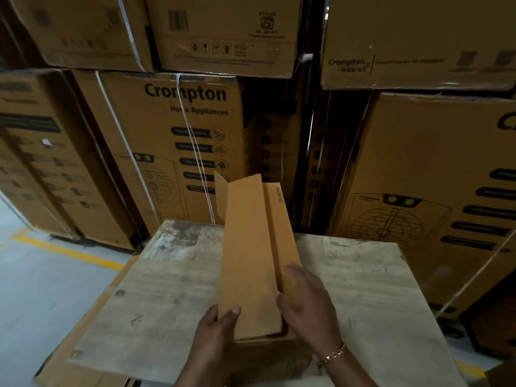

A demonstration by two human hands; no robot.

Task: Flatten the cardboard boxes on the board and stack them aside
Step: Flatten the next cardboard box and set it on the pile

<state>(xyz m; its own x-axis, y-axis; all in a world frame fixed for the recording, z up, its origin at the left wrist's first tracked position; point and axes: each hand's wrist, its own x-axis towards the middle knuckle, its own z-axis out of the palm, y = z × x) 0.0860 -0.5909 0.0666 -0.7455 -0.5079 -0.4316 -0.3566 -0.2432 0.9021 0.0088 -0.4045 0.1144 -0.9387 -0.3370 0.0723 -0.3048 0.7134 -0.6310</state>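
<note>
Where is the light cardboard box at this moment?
In the head view, the cardboard box is over the middle of the board, its near end between the left hand and the right hand, far end toward the Crompton cartons.

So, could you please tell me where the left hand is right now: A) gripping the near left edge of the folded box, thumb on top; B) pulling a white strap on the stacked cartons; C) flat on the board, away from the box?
A: the left hand grips the near left edge of the cardboard box, thumb on its top face, above the board.
</note>
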